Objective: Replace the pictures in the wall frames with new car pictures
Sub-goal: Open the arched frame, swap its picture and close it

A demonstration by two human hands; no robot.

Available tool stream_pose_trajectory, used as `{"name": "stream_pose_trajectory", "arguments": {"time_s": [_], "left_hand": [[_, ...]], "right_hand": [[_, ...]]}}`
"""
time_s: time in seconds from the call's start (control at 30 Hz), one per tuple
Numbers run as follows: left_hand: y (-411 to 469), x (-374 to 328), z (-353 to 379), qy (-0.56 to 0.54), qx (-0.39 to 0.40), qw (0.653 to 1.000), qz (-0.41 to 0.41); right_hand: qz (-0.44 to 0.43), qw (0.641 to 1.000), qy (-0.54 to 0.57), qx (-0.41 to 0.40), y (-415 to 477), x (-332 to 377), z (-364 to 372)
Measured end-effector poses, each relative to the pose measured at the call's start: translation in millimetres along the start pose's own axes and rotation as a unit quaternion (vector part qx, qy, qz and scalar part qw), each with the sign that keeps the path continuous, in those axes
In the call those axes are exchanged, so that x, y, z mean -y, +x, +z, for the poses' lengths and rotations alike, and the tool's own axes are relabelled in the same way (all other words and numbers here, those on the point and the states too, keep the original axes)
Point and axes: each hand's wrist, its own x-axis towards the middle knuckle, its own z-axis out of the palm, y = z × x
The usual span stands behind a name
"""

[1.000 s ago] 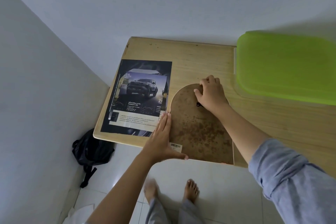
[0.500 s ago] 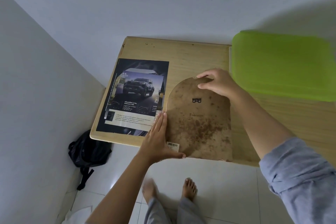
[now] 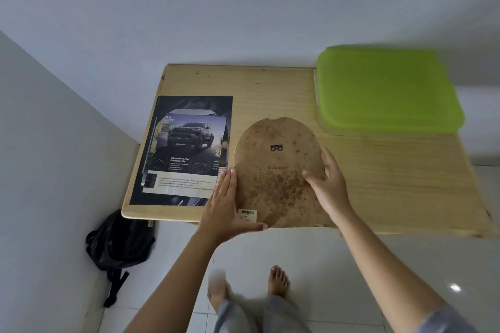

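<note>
Pale wooden table (image 3: 270, 94) at centre, in a corner: white back wall (image 3: 243, 8) at 12 o'clock, side wall (image 3: 40, 143) at 9. Glossy white floor tiles (image 3: 311, 251) at 6, light glint (image 3: 456, 287) at 4, black backpack (image 3: 119, 240) at 8.

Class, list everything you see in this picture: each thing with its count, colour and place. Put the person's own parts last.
table: one, pale wood, against the wall
car pictures: two overlapping, dark, table's left
backing board: one, stained brown, table's near edge
lid: one, green, table's far right
backpack: one, black, floor at left
feet: two, bare, white tiles
left hand: flat against board's left edge
right hand: on board's right edge
</note>
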Motion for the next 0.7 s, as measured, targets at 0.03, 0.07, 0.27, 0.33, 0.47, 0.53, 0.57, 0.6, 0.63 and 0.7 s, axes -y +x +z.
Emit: {"name": "stream_pose_trajectory", "arguments": {"time_s": [0.03, 0.07, 0.27, 0.33, 0.47, 0.53, 0.57, 0.6, 0.63, 0.7], "left_hand": [[-0.5, 1.0, 0.3, 0.0, -0.001, 1.0, 0.001], [-1.2, 1.4, 0.6, 0.003, -0.001, 1.0, 0.003], [-3.5, 5.0, 3.8, 0.041, 0.005, 0.999, 0.018], [-3.4, 6.5, 3.1, 0.039, 0.012, 0.999, 0.026], [-4.2, 7.3, 2.1, 0.028, 0.016, 0.999, 0.032], [-3.9, 7.7, 2.4, 0.032, 0.017, 0.999, 0.031], [-3.6, 7.8, 2.3, 0.031, 0.018, 0.999, 0.03], [-2.8, 8.1, 2.5, 0.03, 0.019, 0.999, 0.028], [-2.9, 7.7, 2.1, 0.029, 0.02, 0.999, 0.026], [-2.9, 7.5, 2.4, 0.025, 0.021, 0.999, 0.025]], "right_hand": [[-0.005, 1.0, -0.011, -0.025, -6.9, -3.2, 2.2], [-0.007, 0.999, -0.015, -0.047, -11.4, -5.1, 3.2], [0.012, 0.992, -0.068, -0.106, -16.9, -4.2, -8.1], [0.027, 0.988, -0.089, -0.123, -20.4, -6.5, -21.3], [0.048, 0.975, -0.135, -0.167, -29.1, -26.3, -65.3], [0.07, 0.965, -0.166, -0.191, -34.3, -36.7, -88.9], [0.08, 0.959, -0.18, -0.204, -36.1, -40.7, -99.7], [0.087, 0.953, -0.192, -0.219, -36.8, -43.5, -108.8], [0.091, 0.947, -0.204, -0.232, -36.4, -45.1, -116.0], [0.088, 0.936, -0.224, -0.256, -31.8, -45.9, -124.8]]}}
